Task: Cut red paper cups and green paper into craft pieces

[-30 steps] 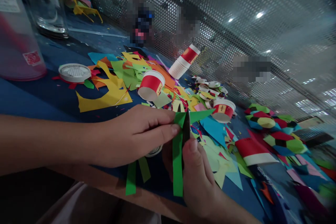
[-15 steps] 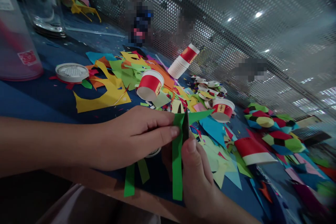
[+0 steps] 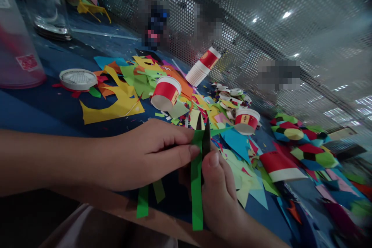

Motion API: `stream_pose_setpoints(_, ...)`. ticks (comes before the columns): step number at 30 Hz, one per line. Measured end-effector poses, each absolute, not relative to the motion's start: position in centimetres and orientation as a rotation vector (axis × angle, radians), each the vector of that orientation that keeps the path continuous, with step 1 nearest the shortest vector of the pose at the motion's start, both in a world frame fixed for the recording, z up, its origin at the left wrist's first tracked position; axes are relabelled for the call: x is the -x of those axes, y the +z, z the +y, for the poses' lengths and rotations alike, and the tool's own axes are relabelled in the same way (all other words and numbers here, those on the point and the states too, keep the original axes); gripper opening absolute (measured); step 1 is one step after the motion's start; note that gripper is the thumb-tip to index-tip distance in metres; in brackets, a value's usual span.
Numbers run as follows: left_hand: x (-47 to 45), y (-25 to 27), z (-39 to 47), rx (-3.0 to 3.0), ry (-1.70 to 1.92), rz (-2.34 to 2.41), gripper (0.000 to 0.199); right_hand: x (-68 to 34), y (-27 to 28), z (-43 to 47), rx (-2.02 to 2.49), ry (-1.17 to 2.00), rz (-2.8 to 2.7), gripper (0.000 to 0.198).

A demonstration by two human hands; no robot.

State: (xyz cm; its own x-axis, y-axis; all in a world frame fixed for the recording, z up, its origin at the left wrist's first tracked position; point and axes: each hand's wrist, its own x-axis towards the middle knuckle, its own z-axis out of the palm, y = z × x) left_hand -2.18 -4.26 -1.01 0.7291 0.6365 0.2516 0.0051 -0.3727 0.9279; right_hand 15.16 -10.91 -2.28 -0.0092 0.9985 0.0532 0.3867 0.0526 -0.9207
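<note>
My left hand [image 3: 157, 155] pinches a bright green paper strip [image 3: 197, 197] between thumb and fingers; the strip dangles toward the table edge. Wrapped around the scissors [image 3: 207, 135], my right hand [image 3: 219, 190] has its thumb uppermost, and its other fingers are mostly hidden. The dark blades point away from me, slightly apart, alongside the strip's upper part. A narrow green paper piece [image 3: 221, 131] extends to the right beyond the blades. Below my left hand, another green strip [image 3: 142, 203] and a duller green strip [image 3: 158, 191] show at the table's front edge.
Colored paper scraps [image 3: 113, 104] cover much of the blue table [image 3: 58, 112]. Red-and-white paper cups [image 3: 166, 93] and a tilted cup stack [image 3: 203, 66] stand beyond my hands. A white lid [image 3: 78, 79], a glass jar [image 3: 49, 7] and a translucent container [image 3: 17, 46] are left; patchwork paper shapes [image 3: 314, 157] lie right.
The green strip has slid a little lower, its free end nearer me. The scissor blades are slightly wider apart, and the green piece beyond them has dropped and looks narrower.
</note>
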Motion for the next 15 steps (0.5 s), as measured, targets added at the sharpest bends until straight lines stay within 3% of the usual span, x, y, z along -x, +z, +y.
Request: stream_pose_setpoints(15,2.0,-1.5,-4.1,-1.88,0.707,0.55,0.035,-15.7,-4.2,-11.0,1.504,0.691,-1.423,0.041)
